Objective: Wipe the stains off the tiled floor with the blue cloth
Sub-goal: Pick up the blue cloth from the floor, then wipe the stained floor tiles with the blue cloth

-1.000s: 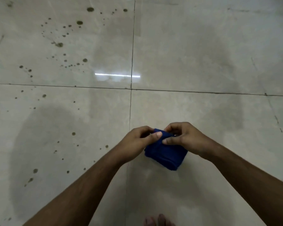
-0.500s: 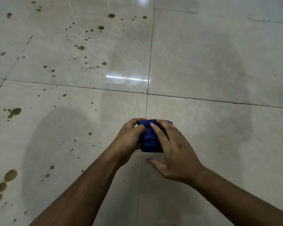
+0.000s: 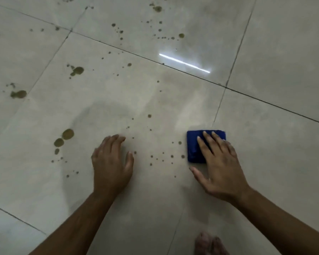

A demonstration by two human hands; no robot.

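The blue cloth, folded into a small pad, lies flat on the pale tiled floor right of centre. My right hand presses down on it with flat fingers, covering its right half. My left hand rests on the bare tile to the left, fingers spread, holding nothing. Small brown stains dot the tile between my hands. Larger brown blots sit to the left, and more spots are scattered further away.
Dark grout lines cross the floor. A bright strip of reflected light shines on the tile ahead. Toes of a bare foot show at the bottom edge, near my right forearm.
Both hands held the folded cloth in the air before. Now the cloth is down on the floor under my right hand, and my left hand has let go and dropped to the tile.
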